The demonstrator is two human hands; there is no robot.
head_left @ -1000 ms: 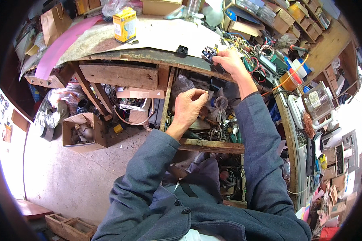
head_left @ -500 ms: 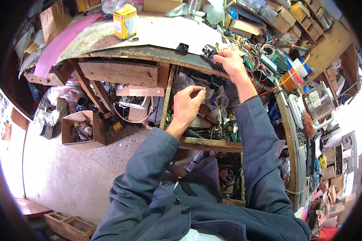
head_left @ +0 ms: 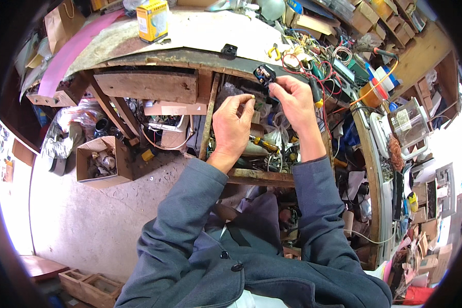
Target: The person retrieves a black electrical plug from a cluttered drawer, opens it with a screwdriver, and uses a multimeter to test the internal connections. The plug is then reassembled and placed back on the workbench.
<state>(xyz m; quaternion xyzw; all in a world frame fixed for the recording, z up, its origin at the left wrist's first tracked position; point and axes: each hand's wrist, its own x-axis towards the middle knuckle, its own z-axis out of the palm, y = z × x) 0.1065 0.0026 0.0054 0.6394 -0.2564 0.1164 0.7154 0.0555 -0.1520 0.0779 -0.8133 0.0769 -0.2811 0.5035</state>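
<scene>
The black part looks plastic, the drawer front rough, matt wood.

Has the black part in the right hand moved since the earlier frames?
Yes: the black part has moved toward the person, farther from the small black piece lying on the workbench.

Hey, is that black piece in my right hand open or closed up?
Open: the black piece in your right hand has its face uncovered, with small shiny parts showing inside.
</scene>
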